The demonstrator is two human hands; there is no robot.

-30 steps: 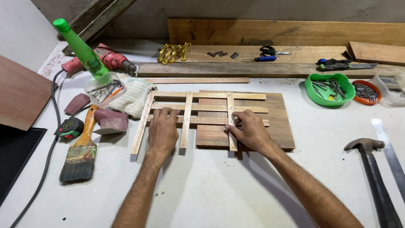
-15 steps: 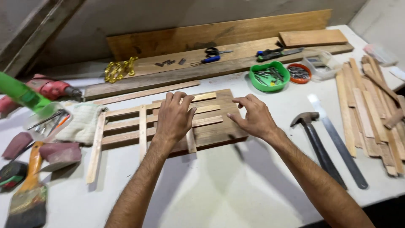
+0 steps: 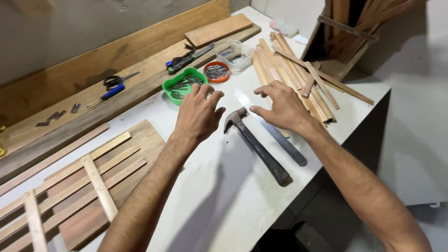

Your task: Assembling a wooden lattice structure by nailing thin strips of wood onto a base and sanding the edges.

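Position: head-worn, above the white tabletop [image 3: 224, 196].
Facing: down and forward-right, toward the back wall and table's right edge.
Distance: close, at arm's reach.
Shared views: single camera only.

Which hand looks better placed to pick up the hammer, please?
Probably the right hand: it hovers open beside the hammer head. The left hand hangs over the green bowl, farther from the handle.

Showing two bare forearms, entering from the bottom of the frame and running up toward its centre. Wearing no sleeves, gloves, rings, watch or bands anywhere in view. Carrying fine dark hair along both forearms. Ending in the left hand [image 3: 198, 114] and the right hand [image 3: 282, 108], both bare, with short, plain, unpainted fingernails.
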